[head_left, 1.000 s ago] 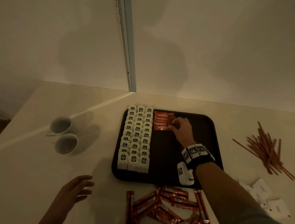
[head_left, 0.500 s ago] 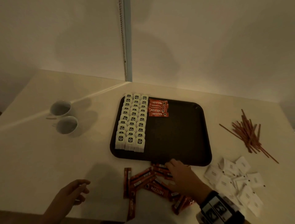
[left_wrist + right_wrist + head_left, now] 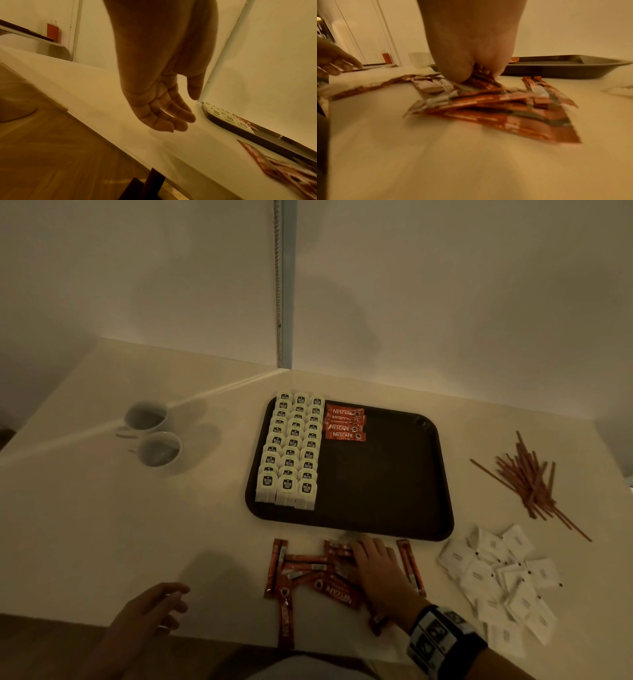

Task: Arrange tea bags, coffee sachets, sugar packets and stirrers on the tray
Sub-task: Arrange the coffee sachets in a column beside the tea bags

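A dark tray (image 3: pixel 376 481) holds three columns of white tea bags (image 3: pixel 291 453) on its left side. Several red coffee sachets (image 3: pixel 344 422) lie beside them at the far end. More loose coffee sachets (image 3: pixel 315 573) are piled on the table in front of the tray. My right hand (image 3: pixel 359 546) is down on that pile; in the right wrist view its thumb and fingertips (image 3: pixel 458 77) pinch a sachet from the heap (image 3: pixel 496 105). My left hand (image 3: pixel 171 601) hovers over the table's near edge, fingers loosely curled (image 3: pixel 180 119), holding nothing.
Brown stirrers (image 3: pixel 527 481) lie in a heap right of the tray. White sugar packets (image 3: pixel 503 577) are scattered at the near right. Two white cups (image 3: pixel 147 416) (image 3: pixel 159 448) stand to the left. A wall runs behind the table.
My right hand left the sachets on the tray, came back to the loose pile and settled onto it. The left hand has barely moved.
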`<state>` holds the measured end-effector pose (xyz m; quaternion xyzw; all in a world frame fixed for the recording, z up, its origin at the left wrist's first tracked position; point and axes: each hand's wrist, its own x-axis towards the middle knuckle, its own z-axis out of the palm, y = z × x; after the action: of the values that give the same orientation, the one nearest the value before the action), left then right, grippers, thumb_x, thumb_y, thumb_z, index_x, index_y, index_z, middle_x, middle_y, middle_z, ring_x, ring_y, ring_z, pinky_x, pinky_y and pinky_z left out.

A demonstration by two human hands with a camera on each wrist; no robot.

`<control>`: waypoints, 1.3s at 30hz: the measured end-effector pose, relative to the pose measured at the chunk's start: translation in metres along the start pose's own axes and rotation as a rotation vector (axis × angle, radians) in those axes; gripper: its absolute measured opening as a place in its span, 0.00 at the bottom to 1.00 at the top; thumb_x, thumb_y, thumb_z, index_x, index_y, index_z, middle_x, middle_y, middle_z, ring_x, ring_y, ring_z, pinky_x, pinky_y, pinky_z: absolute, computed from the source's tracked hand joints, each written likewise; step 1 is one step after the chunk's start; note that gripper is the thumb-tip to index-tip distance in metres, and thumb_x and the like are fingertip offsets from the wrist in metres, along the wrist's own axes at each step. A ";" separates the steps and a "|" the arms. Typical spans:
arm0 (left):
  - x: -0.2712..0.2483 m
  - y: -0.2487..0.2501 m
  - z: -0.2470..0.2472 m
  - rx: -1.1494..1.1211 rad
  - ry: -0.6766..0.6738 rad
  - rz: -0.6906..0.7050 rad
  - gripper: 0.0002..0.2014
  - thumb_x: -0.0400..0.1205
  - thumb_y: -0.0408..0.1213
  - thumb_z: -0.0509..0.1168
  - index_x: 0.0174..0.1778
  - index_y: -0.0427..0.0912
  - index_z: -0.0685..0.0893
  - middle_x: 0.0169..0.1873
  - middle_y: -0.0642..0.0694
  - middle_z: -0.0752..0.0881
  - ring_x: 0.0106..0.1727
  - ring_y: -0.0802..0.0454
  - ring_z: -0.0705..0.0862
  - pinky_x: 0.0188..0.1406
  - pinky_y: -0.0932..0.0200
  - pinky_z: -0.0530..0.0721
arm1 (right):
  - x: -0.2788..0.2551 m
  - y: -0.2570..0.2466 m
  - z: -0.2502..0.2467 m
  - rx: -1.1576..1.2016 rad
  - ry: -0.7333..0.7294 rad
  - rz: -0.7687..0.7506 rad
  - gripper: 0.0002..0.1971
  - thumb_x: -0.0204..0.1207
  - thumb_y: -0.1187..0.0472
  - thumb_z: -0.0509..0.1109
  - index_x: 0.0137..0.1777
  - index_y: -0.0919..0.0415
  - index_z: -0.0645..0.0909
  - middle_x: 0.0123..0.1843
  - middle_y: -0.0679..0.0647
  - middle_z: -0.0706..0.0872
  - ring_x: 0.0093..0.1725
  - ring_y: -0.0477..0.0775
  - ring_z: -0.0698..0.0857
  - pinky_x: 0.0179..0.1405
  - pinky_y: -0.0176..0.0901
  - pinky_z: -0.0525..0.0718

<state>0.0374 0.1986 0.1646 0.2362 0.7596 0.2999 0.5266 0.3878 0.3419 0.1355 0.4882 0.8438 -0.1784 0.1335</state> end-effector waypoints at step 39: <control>0.017 0.139 0.143 0.580 -0.583 0.618 0.01 0.88 0.37 0.54 0.52 0.48 0.68 0.42 0.47 0.79 0.35 0.58 0.75 0.35 0.64 0.78 | 0.031 -0.010 -0.160 1.447 0.306 0.169 0.09 0.86 0.59 0.54 0.52 0.59 0.75 0.41 0.53 0.79 0.39 0.48 0.76 0.46 0.42 0.76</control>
<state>0.1727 0.3377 0.2130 0.6600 0.5277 0.1400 0.5161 0.3559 0.4301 0.2685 0.5369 0.4843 -0.6085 -0.3271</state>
